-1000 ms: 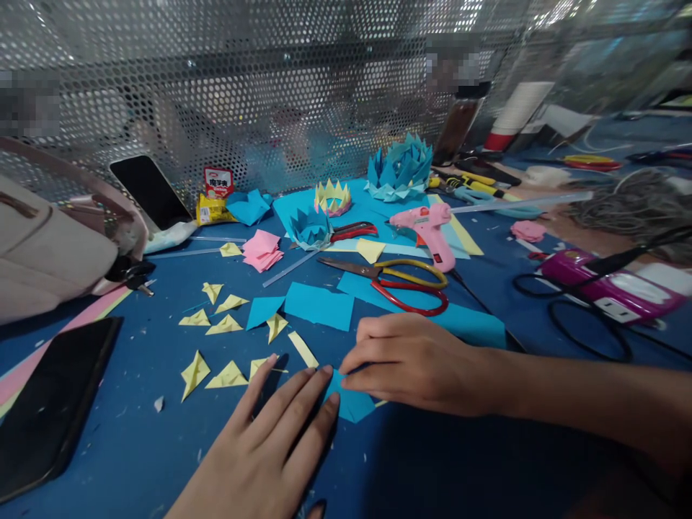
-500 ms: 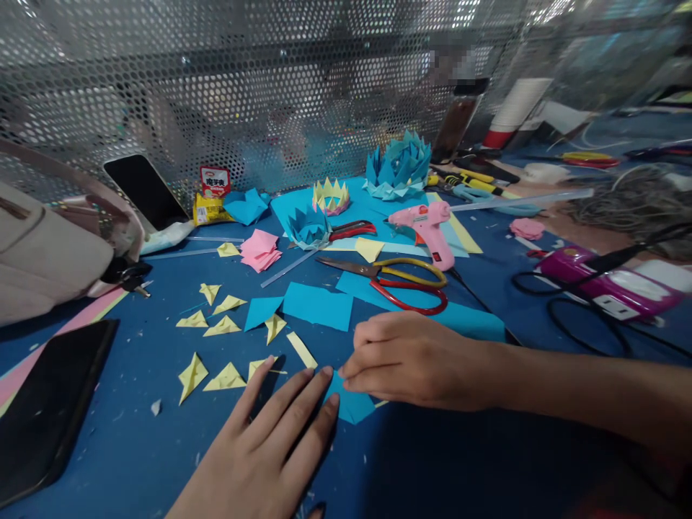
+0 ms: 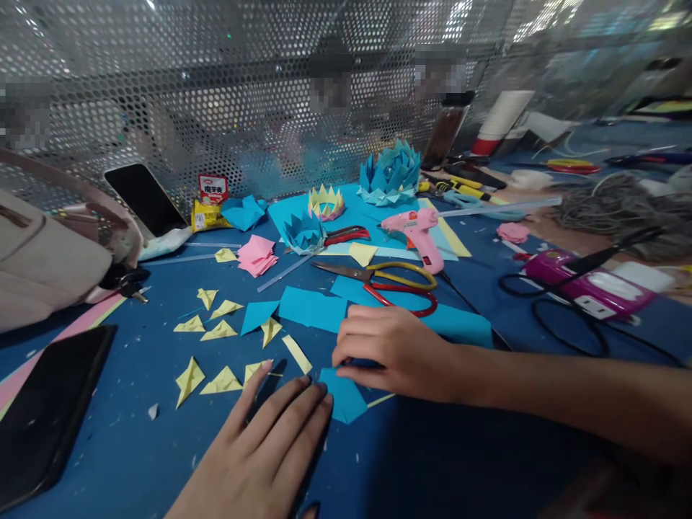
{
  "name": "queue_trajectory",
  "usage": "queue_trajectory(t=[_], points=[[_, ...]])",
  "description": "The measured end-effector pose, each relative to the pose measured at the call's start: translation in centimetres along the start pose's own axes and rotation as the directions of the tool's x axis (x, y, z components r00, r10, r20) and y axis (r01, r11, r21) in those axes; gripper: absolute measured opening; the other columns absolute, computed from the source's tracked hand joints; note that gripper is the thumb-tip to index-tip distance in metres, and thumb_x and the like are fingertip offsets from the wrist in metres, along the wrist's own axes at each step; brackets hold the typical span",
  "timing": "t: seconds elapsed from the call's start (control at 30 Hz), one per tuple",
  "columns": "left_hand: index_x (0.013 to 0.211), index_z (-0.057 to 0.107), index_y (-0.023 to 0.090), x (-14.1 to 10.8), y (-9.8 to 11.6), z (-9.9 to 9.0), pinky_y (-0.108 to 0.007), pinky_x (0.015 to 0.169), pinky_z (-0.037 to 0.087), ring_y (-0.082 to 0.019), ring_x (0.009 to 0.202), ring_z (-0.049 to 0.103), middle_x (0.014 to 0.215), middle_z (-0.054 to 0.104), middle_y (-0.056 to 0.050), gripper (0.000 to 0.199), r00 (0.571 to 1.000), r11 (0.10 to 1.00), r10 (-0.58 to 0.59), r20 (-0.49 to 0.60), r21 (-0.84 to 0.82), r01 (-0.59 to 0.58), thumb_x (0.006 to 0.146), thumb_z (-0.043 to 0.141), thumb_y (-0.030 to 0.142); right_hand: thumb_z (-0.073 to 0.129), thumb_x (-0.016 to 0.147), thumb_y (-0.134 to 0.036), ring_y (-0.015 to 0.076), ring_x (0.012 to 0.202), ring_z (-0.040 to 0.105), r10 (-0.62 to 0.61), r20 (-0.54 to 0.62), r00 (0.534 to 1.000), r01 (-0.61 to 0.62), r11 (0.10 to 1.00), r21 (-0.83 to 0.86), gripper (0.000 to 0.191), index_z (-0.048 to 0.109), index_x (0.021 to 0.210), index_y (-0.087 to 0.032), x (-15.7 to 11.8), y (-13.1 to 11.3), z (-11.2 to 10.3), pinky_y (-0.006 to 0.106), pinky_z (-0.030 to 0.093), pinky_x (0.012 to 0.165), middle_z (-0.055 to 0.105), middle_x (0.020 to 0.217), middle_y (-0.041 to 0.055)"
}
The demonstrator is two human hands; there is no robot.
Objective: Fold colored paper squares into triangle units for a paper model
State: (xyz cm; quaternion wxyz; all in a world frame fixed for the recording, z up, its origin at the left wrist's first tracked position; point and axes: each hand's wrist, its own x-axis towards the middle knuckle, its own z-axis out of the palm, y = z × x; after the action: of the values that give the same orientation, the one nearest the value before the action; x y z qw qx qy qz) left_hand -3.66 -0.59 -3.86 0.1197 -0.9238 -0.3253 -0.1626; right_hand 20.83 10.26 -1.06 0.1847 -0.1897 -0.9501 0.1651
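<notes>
The open left hand (image 3: pixel 264 447) borders the blue paper (image 3: pixel 344 398) — the curled right hand (image 3: pixel 392 353), grip unclear, meets its upper edge, scissors (image 3: pixel 367 274) just beyond.

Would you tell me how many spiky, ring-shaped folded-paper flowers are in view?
3: the large blue paper flower at the back of the blue paper sheet, the yellow-and-pink paper flower to its left, and the small blue paper flower nearer, further left.
</notes>
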Motion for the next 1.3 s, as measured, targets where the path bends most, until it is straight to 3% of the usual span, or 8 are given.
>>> queue_trajectory(t=[0.1,0.23,0.33,0.43,0.63,0.83,1.07,1.3], points=[[0.137,0.059,0.022,0.3,-0.2,-0.7,-0.049,0.126,0.003,-0.022,0.127,0.051,0.129,0.066,-0.002,0.044,1.0,1.0,0.005,-0.026,0.009,-0.005,0.097,0.043,0.031,0.064,0.096,-0.024,0.0152,0.077,0.051,0.036,-0.025,0.999,-0.035,0.999,0.024,0.013,0.065,0.085,-0.017,0.1,-0.1,0.3,0.027,0.037,0.068,0.063,0.079,0.0006],[0.129,0.066,0.027,1.0,-0.1,-1.7,-0.042,0.126,0.006,-0.019,0.115,0.059,0.116,0.071,-0.001,0.035,0.999,0.999,0.041,0.014,0.014,-0.041,0.099,0.052,0.037,0.063,0.096,-0.021,0.0155,0.081,0.052,-0.016,-0.049,0.999,0.015,0.999,-0.03,0.006,0.064,0.097,-0.015,0.2,-0.4,0.3,0.027,0.039,0.072,0.064,0.088,0.0027],[0.119,0.071,0.026,1.2,0.3,-1.5,-0.042,0.126,0.011,-0.019,0.111,0.061,0.111,0.073,-0.001,0.03,0.994,0.997,-0.068,-0.083,-0.053,0.063,0.099,0.054,0.04,0.056,0.1,-0.019,0.0161,0.087,0.054,-0.118,-0.088,0.989,0.108,0.988,-0.112,0.012,0.068,0.099,-0.017,0.2,-0.3,0.2,0.029,0.041,0.075,0.067,0.099,0.0049],[0.12,0.072,0.026,1.2,0.8,-1.2,-0.041,0.126,0.01,-0.019,0.114,0.06,0.115,0.073,0.0,0.029,0.99,0.991,-0.119,-0.075,-0.074,0.114,0.097,0.058,0.039,0.054,0.102,-0.019,0.0162,0.091,0.056,-0.206,-0.098,0.974,0.193,0.973,-0.123,0.019,0.072,0.095,-0.018,0.0,0.1,0.1,0.029,0.042,0.075,0.07,0.1,0.0044],[0.124,0.07,0.023,1.3,1.0,-1.5,-0.041,0.127,0.008,-0.02,0.117,0.06,0.122,0.072,0.0,0.033,0.992,0.992,-0.118,-0.049,-0.04,0.116,0.097,0.058,0.039,0.051,0.103,-0.02,0.0157,0.091,0.058,-0.337,0.038,0.941,0.339,0.928,-0.152,0.022,0.072,0.106,-0.017,-0.1,1.2,-0.6,0.028,0.044,0.074,0.071,0.107,0.0066],[0.118,0.072,0.025,0.8,1.0,-1.1,-0.043,0.126,0.009,-0.019,0.114,0.061,0.116,0.074,0.001,0.028,0.989,0.994,-0.109,-0.096,-0.039,0.105,0.101,0.052,0.035,0.047,0.105,-0.015,0.0156,0.091,0.059,-0.449,0.129,0.884,0.465,0.826,-0.318,0.024,0.069,0.111,-0.018,0.2,1.3,-1.4,0.03,0.045,0.072,0.07,0.101,0.0062],[0.117,0.073,0.025,0.5,0.8,-1.1,-0.04,0.127,0.008,-0.017,0.114,0.061,0.116,0.074,0.002,0.031,0.989,0.993,-0.112,-0.097,-0.043,0.108,0.103,0.048,0.038,0.048,0.104,-0.015,0.0178,0.099,0.06,-0.488,0.095,0.868,0.489,0.803,-0.34,0.022,0.069,0.113,-0.016,0.4,1.4,-1.2,0.032,0.045,0.071,0.071,0.109,0.0052],[0.128,0.067,0.021,0.7,0.5,-1.0,-0.04,0.127,0.007,-0.019,0.12,0.058,0.126,0.071,0.0,0.035,0.989,0.99,-0.139,-0.044,-0.018,0.139,0.099,0.052,0.035,0.05,0.103,-0.016,0.0166,0.096,0.06,-0.433,0.086,0.897,0.44,0.86,-0.259,0.02,0.068,0.113,-0.015,0.5,1.5,-0.7,0.031,0.044,0.074,0.071,0.107,0.004]])
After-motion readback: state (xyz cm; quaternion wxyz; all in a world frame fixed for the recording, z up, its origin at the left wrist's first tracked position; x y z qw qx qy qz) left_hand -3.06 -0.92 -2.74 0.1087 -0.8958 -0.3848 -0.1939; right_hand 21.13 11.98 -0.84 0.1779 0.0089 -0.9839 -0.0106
